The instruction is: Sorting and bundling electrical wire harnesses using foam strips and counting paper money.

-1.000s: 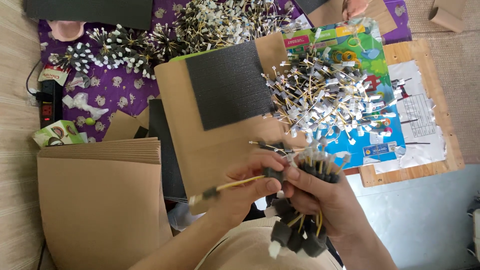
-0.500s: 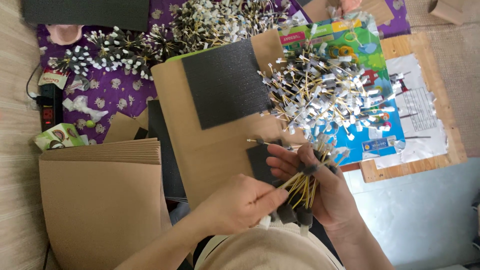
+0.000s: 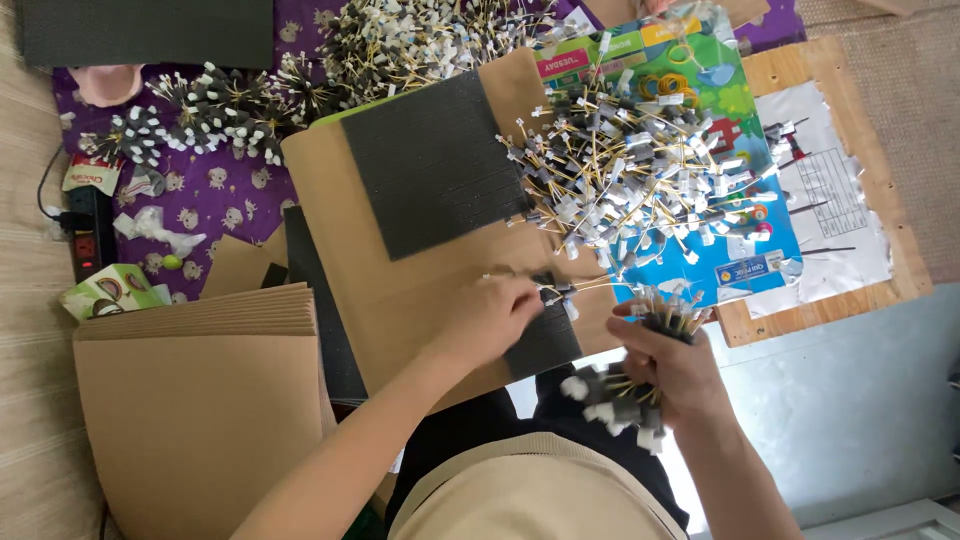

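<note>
While the head view looks down on the work, the left hand (image 3: 495, 315) has its fingers pinched together on one foam-tipped stick (image 3: 560, 291), at the near edge of the cardboard sheet (image 3: 420, 300) beside a small dark foam strip (image 3: 545, 340). The right hand (image 3: 670, 365) is clenched around a bundle of foam-tipped sticks (image 3: 615, 395), foam ends pointing toward the body. Risk, as judged: the bundle is loosely fanned, so a slackened grip could spill sticks into the lap; the single stick could snag the heap of finished sticks (image 3: 640, 170) just beyond. Surface: a dark foam pad (image 3: 430, 165) lies on the cardboard; a purple patterned cloth (image 3: 220, 200) carries more clusters; stacked cardboard sheets (image 3: 200, 400) sit left, a wooden board (image 3: 860, 290) right, a power strip (image 3: 85, 235) on the woven mat.
</note>
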